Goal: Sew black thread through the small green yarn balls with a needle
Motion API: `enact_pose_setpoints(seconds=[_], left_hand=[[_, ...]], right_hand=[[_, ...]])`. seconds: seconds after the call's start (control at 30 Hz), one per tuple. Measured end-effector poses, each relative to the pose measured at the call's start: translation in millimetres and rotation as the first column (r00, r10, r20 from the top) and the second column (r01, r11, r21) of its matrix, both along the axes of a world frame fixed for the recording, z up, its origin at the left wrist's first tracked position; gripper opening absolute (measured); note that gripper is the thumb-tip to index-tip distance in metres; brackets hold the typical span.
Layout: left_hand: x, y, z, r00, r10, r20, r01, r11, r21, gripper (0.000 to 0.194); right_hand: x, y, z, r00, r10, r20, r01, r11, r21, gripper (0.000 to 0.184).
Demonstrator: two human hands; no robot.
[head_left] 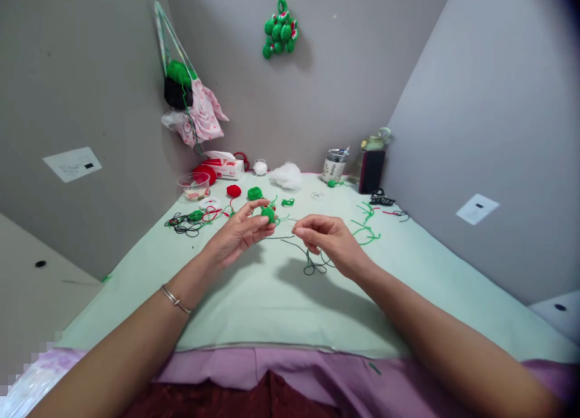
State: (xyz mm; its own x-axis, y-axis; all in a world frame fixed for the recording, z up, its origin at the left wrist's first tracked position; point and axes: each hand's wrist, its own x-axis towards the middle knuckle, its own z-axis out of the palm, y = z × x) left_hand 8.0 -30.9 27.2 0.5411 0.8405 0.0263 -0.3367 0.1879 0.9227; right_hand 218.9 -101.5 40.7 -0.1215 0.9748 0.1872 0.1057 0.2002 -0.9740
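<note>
Held between the thumb and fingers of my left hand is a small green crocheted ball, with a bit of red showing beside it. To the right, my right hand is closed in a pinch at about the same height, apart from the ball. A thin strand runs between its fingertips and the ball; whether a needle is there too is too small to tell. Dark thread lies looped on the table below my right hand. Just beyond the held ball sits a green yarn ball.
Tangled black cord, a clear plastic tub, a red yarn ball and a tissue box stand left. White stuffing, a can, a dark phone-like slab and green yarn scraps lie behind and right.
</note>
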Motion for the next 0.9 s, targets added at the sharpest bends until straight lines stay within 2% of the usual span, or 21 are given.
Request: enact_pose_setpoints(seconds=[0.13,0.23,0.4,0.57,0.9], left_hand=[[3,-4,-1.6,0.999,0.007,0.041,-0.004,0.997,-0.071,0.032],[6,-5,-3.5,0.997,-0.019,0.070,0.024,0.997,-0.071,0.026],[7,-7,-6.4,0.995,-0.018,0.100,0.023,0.999,-0.048,0.023],[8,-6,-11.6,0.998,-0.026,0.061,0.028,0.999,-0.030,0.026],[8,-8,-10.6,1.000,0.023,-0.013,-0.022,0.992,0.121,0.026]], right_hand=[[-12,-5,-7.3,0.991,0.084,0.107,-0.090,0.995,0.048,0.024],[-16,-8,-10.2,0.984,0.099,0.148,-0.110,0.992,0.064,0.023],[-16,-9,-9.7,0.985,0.068,0.161,-0.079,0.995,0.064,0.022],[-15,-6,-10.9,0.990,0.046,0.133,-0.051,0.998,0.041,0.023],[-16,-5,-8.9,0.991,0.013,0.136,-0.008,0.999,-0.039,0.019]])
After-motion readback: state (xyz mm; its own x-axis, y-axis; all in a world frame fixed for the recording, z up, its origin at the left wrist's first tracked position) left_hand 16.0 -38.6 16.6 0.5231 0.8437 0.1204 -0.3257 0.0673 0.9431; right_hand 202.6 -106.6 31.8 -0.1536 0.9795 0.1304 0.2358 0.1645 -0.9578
